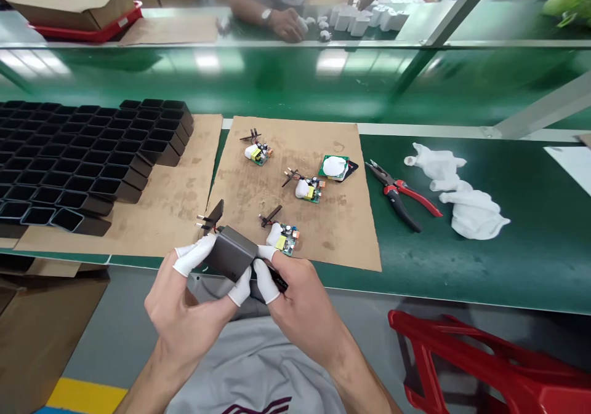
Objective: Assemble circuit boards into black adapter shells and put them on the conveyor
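Between thumb and fingers, my left hand (pixel 189 300) grips a black plastic charger housing (pixel 233 251), its fingertips in white finger cots. A black plug plate (pixel 213 216) with metal pins sticks out beyond the housing's left end, on wires. My right hand (pixel 298 303), also in finger cots, pinches a black end piece (pixel 279 280) with small lettering against the right end. Whether that piece is joined to the housing is hidden by the fingers. Just behind lies a circuit board (pixel 284 238) with a white blob and a wired black plug piece (pixel 270 216).
More circuit boards (pixel 310 189) lie on a cardboard sheet (pixel 341 235). Rows of black housings (pixel 124 177) stand left. Pliers (pixel 401 194) and crumpled white gloves (pixel 475 211) lie right. A red stool (pixel 466 352) stands below. Behind a clear panel, a co-worker's hand (pixel 287 25) handles white pieces.
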### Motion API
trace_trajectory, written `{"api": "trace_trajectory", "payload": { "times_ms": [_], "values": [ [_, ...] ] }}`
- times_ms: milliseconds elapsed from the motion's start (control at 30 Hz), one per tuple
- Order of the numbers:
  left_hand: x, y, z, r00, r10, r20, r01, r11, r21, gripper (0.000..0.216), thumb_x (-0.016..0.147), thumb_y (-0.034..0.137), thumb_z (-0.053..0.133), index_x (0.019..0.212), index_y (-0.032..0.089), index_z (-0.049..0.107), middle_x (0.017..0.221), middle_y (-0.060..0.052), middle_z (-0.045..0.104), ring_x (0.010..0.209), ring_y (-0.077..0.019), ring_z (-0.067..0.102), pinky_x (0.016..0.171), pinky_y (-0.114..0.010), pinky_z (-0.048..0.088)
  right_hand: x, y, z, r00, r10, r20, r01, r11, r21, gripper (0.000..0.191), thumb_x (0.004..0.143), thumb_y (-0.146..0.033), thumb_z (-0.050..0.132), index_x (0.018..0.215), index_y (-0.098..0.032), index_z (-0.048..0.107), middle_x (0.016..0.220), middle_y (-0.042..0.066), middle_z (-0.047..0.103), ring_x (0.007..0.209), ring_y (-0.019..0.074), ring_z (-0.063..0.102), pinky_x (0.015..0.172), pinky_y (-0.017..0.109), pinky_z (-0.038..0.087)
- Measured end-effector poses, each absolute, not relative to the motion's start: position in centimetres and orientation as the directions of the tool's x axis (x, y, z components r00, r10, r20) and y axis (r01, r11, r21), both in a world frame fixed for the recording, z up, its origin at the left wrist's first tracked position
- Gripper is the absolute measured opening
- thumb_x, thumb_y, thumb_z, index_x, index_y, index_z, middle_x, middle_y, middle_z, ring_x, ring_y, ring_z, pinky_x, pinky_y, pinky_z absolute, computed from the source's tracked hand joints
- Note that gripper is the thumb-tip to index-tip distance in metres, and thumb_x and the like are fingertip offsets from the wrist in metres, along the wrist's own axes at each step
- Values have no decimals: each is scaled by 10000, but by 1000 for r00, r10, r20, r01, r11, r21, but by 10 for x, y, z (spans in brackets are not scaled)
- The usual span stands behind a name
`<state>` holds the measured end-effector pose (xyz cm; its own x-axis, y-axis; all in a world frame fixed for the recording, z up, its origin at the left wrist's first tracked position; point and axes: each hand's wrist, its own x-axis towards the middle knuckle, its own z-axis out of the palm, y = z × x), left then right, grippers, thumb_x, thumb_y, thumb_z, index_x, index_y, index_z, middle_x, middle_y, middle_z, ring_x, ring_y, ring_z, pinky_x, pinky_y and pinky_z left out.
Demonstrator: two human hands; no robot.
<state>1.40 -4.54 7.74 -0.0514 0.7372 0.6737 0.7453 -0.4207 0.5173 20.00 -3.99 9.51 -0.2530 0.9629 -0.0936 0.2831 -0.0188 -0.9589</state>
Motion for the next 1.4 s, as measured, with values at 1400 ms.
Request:
{"api": "trace_trajectory", "payload": {
  "times_ms": [1400],
  "values": [
    [6, -4, 48, -71, 986, 150, 535, -89, 840, 268, 726, 77, 721, 923, 227, 619, 831, 44, 498, 651, -128, 495, 570, -236, 442, 157, -31, 54, 8, 807, 590, 826, 327, -459, 275, 1155, -344, 644, 1360, -191, 746, 1066, 88, 828, 992, 258, 754, 982, 419, 442]
  ]
}}
